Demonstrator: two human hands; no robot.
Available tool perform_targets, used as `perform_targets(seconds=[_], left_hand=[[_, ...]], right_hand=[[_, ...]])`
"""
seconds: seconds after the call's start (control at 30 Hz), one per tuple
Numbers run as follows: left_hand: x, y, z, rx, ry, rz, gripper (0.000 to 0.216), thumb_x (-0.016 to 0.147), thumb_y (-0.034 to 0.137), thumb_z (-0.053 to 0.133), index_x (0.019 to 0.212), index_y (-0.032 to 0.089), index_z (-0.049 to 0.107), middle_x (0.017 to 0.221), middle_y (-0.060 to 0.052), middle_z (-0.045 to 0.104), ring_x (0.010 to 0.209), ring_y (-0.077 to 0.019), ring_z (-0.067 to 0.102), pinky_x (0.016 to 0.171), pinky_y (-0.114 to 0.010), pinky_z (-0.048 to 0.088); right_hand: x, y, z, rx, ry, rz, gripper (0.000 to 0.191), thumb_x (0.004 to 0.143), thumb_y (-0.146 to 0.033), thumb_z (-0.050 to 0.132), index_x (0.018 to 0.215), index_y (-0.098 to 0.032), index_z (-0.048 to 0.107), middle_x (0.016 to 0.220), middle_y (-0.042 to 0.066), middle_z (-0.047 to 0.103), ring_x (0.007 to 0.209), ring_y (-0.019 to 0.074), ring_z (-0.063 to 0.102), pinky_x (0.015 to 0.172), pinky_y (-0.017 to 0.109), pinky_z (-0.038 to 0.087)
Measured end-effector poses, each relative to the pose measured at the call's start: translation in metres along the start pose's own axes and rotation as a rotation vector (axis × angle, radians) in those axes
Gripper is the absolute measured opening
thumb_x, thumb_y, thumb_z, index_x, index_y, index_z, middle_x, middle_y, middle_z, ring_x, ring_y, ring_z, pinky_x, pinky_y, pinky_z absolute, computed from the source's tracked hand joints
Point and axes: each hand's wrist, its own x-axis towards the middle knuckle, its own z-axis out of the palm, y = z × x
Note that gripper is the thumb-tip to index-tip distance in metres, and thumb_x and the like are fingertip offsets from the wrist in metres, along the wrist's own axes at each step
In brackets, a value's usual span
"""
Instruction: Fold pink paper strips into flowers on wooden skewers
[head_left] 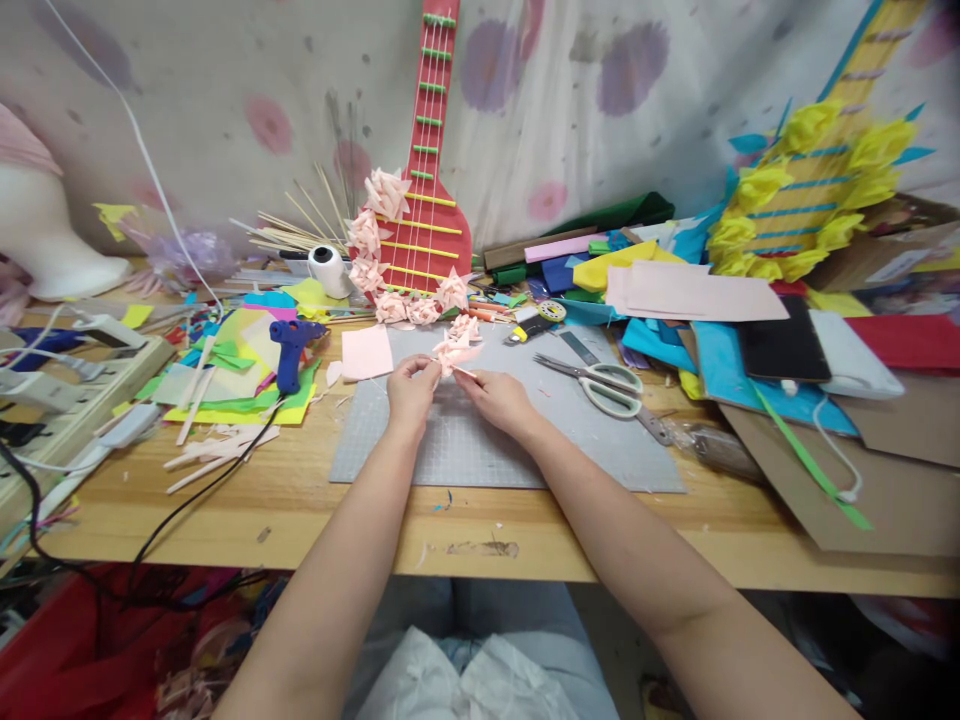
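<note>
Over the grey cutting mat (480, 450), both hands meet at a pink paper flower (454, 352). My left hand (412, 388) pinches it from the left, fingers closed. From the other side, the fingertips of my right hand (495, 392) press on its lower right petal. Just behind, another pink flower (463, 328) appears to lie near the mat's back edge. A square of pink paper (367, 353) rests left of my hands. Behind them leans a red paper lute-like instrument (427, 235) with pink flowers around its left and lower rim.
Scissors (600, 385) and a yellow box cutter (531, 326) lie right of my hands. A blue glue gun (292, 350) stands on coloured paper at left, its cord trailing over the table edge. Paper piles, a dark tablet (784, 338) and cardboard (862, 490) fill the right side.
</note>
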Motion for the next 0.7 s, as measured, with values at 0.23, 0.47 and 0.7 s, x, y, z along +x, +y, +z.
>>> perform_targets(seconds=[0.23, 0.47, 0.7], left_hand=[[0.0010, -0.0010, -0.0003, -0.020, 0.039, -0.038, 0.013, 0.057, 0.024, 0.059, 0.050, 0.014, 0.054, 0.066, 0.001, 0.055, 0.068, -0.0093, 0.051, 0.067, -0.020, 0.038], [0.0037, -0.0038, -0.0024, 0.037, -0.008, -0.031, 0.018, 0.061, 0.032, 0.059, 0.055, 0.014, 0.057, 0.062, 0.001, 0.056, 0.065, -0.0099, 0.051, 0.066, -0.022, 0.039], [0.0002, -0.0023, -0.0047, 0.281, -0.079, 0.212, 0.015, 0.066, 0.029, 0.055, 0.070, 0.016, 0.059, 0.079, -0.004, 0.058, 0.077, -0.0130, 0.054, 0.064, -0.023, 0.043]], right_hand=[[0.0054, 0.0033, 0.0044, 0.080, -0.002, -0.040, 0.045, 0.086, -0.050, 0.026, 0.116, -0.031, 0.054, 0.114, -0.001, 0.058, 0.105, 0.0195, 0.053, 0.086, 0.030, 0.040], [0.0052, 0.0017, 0.0062, 0.059, 0.009, -0.029, 0.046, 0.086, -0.050, 0.024, 0.117, -0.032, 0.053, 0.115, -0.002, 0.058, 0.106, 0.0195, 0.053, 0.086, 0.030, 0.040], [0.0052, -0.0001, 0.0025, 0.002, 0.016, 0.071, 0.048, 0.086, -0.051, 0.020, 0.120, -0.033, 0.049, 0.108, 0.001, 0.062, 0.099, 0.0215, 0.057, 0.080, 0.032, 0.043]])
